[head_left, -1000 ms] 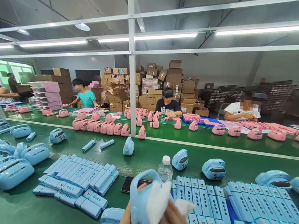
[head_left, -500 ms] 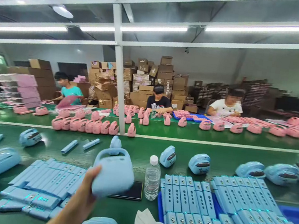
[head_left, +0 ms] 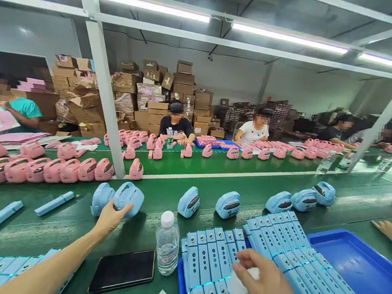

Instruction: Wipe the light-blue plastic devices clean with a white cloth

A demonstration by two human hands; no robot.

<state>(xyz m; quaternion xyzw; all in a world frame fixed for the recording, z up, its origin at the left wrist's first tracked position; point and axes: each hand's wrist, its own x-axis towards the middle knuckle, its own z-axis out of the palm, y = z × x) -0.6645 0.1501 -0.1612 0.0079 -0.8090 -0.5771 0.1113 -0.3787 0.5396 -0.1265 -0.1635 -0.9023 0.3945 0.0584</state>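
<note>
Left hand (head_left: 110,216) cupped around blue handled case (head_left: 129,198), out toward the far edge of the green surface (head_left: 61,225), beside a twin case (head_left: 101,198). Likely light, rigid, smooth plastic; best gripped round the body. Right hand (head_left: 268,287) pinching white cloth (head_left: 240,285) over blue bars (head_left: 223,267). Open room leftward; water bottle (head_left: 167,243) near.

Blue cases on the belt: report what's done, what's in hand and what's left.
Done: several blue cases stand in a row on the green belt. In hand: the left hand grips another blue case resting on the belt beside one more, and the right hand holds a white cloth over the blue sticks. Left: rows of sticks lie untouched in the blue tray.
</note>
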